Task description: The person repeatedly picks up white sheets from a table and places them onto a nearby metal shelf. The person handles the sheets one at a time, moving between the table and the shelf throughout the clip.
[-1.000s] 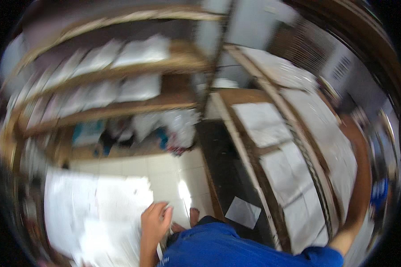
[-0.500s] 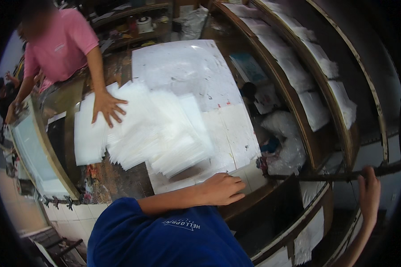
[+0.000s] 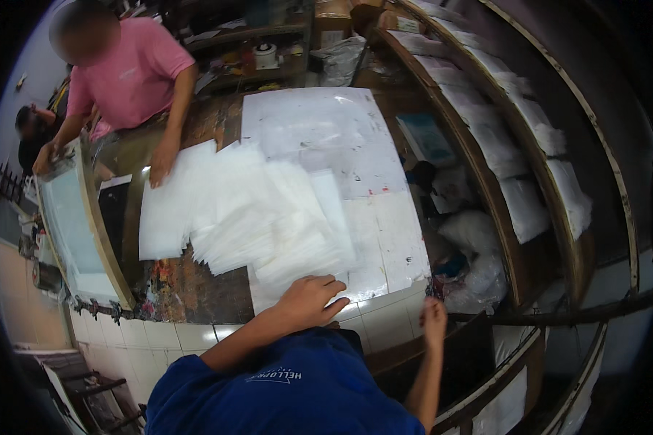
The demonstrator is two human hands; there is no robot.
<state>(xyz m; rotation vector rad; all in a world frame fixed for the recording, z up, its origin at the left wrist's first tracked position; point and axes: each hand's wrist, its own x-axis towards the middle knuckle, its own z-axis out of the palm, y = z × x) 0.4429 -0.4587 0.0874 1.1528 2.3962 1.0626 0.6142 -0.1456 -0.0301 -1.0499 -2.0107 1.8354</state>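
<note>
Fanning white translucent sheets (image 3: 268, 217) beside left hand (image 3: 308, 301).

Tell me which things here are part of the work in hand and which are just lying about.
In hand:
- left hand, at the near edge of the large white sheet
- fanned stack of clear bags
- right hand, at the table edge

Lying about:
- shelf stacks
- tape roll
- wooden frame

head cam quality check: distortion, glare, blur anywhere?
Head view: strong fisheye, shelf rails bow toward the dark rim; bright sheen on the white sheets; left hand fairly sharp, right hand softer; the co-worker's face is blurred.
</note>
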